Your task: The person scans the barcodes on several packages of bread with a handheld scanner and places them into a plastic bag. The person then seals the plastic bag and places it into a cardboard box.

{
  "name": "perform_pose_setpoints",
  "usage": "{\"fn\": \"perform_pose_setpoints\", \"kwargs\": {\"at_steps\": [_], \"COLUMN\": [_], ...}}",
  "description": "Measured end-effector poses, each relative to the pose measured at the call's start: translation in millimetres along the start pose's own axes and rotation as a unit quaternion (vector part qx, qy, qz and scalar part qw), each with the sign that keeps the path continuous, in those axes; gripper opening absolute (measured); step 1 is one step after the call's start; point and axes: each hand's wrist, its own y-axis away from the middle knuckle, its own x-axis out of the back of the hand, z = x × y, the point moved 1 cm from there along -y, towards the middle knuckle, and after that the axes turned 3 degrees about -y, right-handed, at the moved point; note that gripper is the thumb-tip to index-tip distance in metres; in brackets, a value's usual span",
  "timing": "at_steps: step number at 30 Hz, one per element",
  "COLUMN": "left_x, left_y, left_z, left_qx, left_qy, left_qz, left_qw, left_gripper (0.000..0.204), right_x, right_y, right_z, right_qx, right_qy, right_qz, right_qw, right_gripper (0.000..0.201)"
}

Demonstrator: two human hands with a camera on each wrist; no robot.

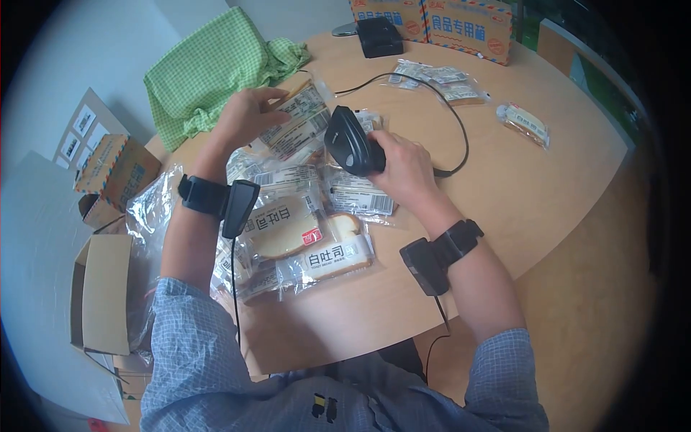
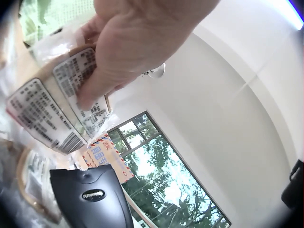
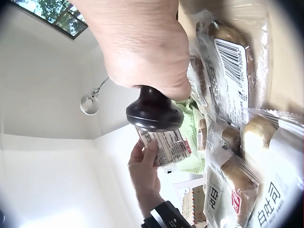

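My left hand [image 1: 248,119] pinches a clear-wrapped bread pack [image 1: 299,126] with its printed label side showing. In the left wrist view the thumb lies across the label of this pack [image 2: 78,90]. A black handheld barcode scanner [image 1: 351,144] is gripped by my right hand [image 1: 409,169], its head close beside the raised pack. The right wrist view shows the scanner's rounded black end [image 3: 154,114] below the palm. Beneath both hands lies a pile of wrapped bread slices, with one pack [image 1: 284,227] overlapping another [image 1: 327,259] at the near side.
More bread packs [image 1: 443,81] lie at the table's back, and a single one [image 1: 524,126] at right. The scanner's cable [image 1: 464,129] loops behind. Printed cartons [image 1: 464,30], a black box [image 1: 380,36], a green checked cloth [image 1: 205,72] and an open carton [image 1: 108,288] stand around.
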Motion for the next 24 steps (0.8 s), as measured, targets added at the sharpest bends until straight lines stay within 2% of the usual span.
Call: {"fn": "perform_pose_setpoints", "kwargs": {"at_steps": [1, 3, 4, 5, 7, 8, 9, 10, 11, 13, 16, 18, 20, 22, 24], "left_x": [2.6, 6.4, 3.9, 4.7, 2.2, 1.7, 1.2, 4.8, 3.5, 7.6, -2.5, -20.3, -39.1, -73.9, -108.9], "left_y": [2.8, 6.5, 4.1, 2.4, -2.2, -5.5, -9.2, -13.7, -22.8, -44.8, -77.9, -100.2, -117.1, -144.8, -171.4], "left_z": [6.8, 14.1, 1.7, -1.1, -7.2, -11.8, -15.9, -14.5, -8.6, 5.9, 50.0, 80.7, 113.7, 118.6, 117.1], "left_qx": [-0.005, 0.013, 0.000, 0.015, 0.022, -0.010, -0.042, -0.019, -0.027, -0.011, -0.114, -0.162, -0.171, -0.256, -0.277], "left_qy": [0.002, -0.014, 0.009, -0.012, -0.097, -0.146, -0.193, -0.202, -0.201, -0.183, -0.145, -0.130, -0.111, -0.157, -0.150], "left_qz": [-0.005, -0.123, -0.180, -0.229, -0.278, -0.286, -0.293, -0.285, -0.287, -0.208, -0.142, -0.152, -0.197, -0.159, -0.186], "left_qw": [1.000, 0.992, 0.984, 0.973, 0.955, 0.947, 0.936, 0.937, 0.936, 0.961, 0.972, 0.966, 0.959, 0.941, 0.931], "left_gripper": [0.042, 0.039, 0.037, 0.037, 0.039, 0.042, 0.045, 0.049, 0.049, 0.048, 0.039, 0.036, 0.034, 0.036, 0.036], "right_x": [0.6, -0.5, -1.0, -0.8, -0.2, -0.8, -1.3, -2.5, -2.8, -7.4, -9.7, -9.1, -8.2, -7.4, -10.5], "right_y": [0.5, 0.0, 0.5, 1.8, 1.7, 1.7, 1.6, 0.2, 0.8, 1.6, 2.3, 3.5, 3.5, 3.9, 5.1], "right_z": [0.8, 5.8, 7.9, 9.1, 10.5, 11.0, 10.8, 8.5, 7.7, 10.7, 10.1, 9.8, 7.8, 6.6, 7.4], "right_qx": [-0.012, -0.019, -0.019, -0.029, -0.022, -0.028, -0.040, -0.050, -0.059, -0.070, -0.058, -0.059, -0.063, -0.059, -0.040], "right_qy": [0.011, 0.021, 0.027, 0.034, 0.048, 0.052, 0.050, 0.058, 0.065, 0.066, 0.064, 0.067, 0.080, 0.082, 0.085], "right_qz": [0.009, 0.021, 0.029, 0.034, 0.029, 0.017, -0.003, -0.020, -0.037, -0.060, -0.091, -0.090, -0.106, -0.103, -0.080], "right_qw": [1.000, 0.999, 0.999, 0.998, 0.998, 0.998, 0.998, 0.997, 0.995, 0.994, 0.992, 0.992, 0.989, 0.990, 0.992], "right_gripper": [0.035, 0.036, 0.036, 0.036, 0.040, 0.040, 0.042, 0.042, 0.043, 0.044, 0.043, 0.043, 0.043, 0.043, 0.043]}}
